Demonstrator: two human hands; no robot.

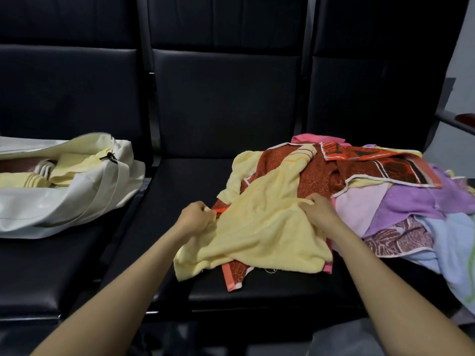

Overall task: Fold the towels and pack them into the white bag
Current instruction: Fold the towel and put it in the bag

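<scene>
A pale yellow towel point(259, 227) lies rumpled on the middle black seat, draped over a red-orange patterned towel point(313, 176). My left hand point(196, 215) pinches the yellow towel's left edge with curled fingers. My right hand point(317, 208) grips the same towel at its right side, next to the pile. The white bag point(64, 204) lies open on the left seat, with folded yellow towels point(69, 165) inside it.
A heap of loose towels point(411, 201), purple, pink, light blue and orange-patterned, covers the right seat. The row of black padded seats point(223, 98) has upright backs behind. A metal armrest point(455, 122) juts in at far right.
</scene>
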